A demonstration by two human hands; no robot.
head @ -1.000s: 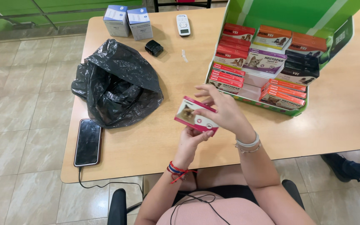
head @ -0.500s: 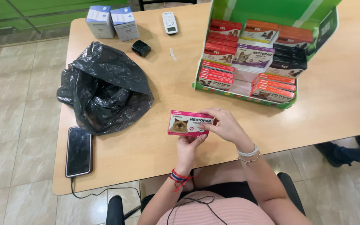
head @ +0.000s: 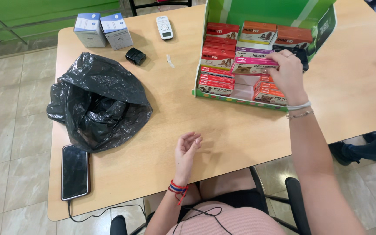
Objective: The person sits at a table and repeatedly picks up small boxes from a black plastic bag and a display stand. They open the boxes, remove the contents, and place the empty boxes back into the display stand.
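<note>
- The pink carton [head: 254, 65], a flat box with an animal picture on its face, lies in the middle row of the green display tray [head: 240, 99], on top of the stacked cartons there.
- The right hand [head: 289, 75] reaches across the worktop [head: 222, 126] to that carton; its grip is closed on the carton's right end, fingers curled over the top edge, thumb hidden behind.
- Around the pink carton the tray holds rows of red cartons [head: 216, 58] to the left and in front, orange cartons [head: 257, 31] along the back, and a purple carton [head: 254, 51] just behind it.
- An open gap with a pale bottom [head: 245, 87] shows in the tray just below the pink carton.
- The tray stands near the far right part of the worktop, its green back panel [head: 275, 11] upright.
- The left hand [head: 187, 151] rests on the worktop near the front edge, palm turned up, fingers loosely curled, its grip slack and holding nothing.
- A crumpled black plastic bag [head: 99, 102] lies at the left side of the worktop, mouth open.
- A dark phone [head: 75, 172] lies at the front left corner, a cable running from it off the edge.
- Two white-and-blue boxes [head: 103, 30] stand at the far left corner; a small black object [head: 135, 56] and a white remote-like device [head: 165, 27] lie near the far edge.
</note>
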